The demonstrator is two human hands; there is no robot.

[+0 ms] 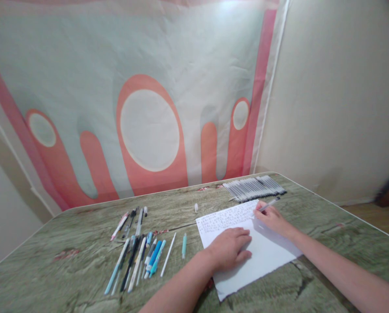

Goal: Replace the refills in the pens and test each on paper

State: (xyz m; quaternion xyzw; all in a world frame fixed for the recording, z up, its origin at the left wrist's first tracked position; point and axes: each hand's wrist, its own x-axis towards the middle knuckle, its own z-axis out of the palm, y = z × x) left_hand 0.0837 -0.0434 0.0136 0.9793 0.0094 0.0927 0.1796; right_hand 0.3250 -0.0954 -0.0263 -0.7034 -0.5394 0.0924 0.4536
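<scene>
A white sheet of paper (263, 257) lies slanted on the table, its upper part covered with rows of small handwriting. My right hand (270, 218) is closed around a pen (270, 204) with a clear barrel and a dark end; its tip is at the written rows near the sheet's upper right. My left hand (231, 248) rests flat on the paper's left half, fingers stretched out, holding nothing. Part of the writing is hidden beneath my hands. Beyond the sheet, a small whitish cap-like piece (196, 207) stands on the table.
A long row of clear pens (255, 188) with dark ends lies at the back right. Left of the paper are several mixed pens (137, 263), a mint-green pen (184, 246) and a white one (168, 254). The wood-patterned table (73, 278) meets a printed hanging cloth (194, 65).
</scene>
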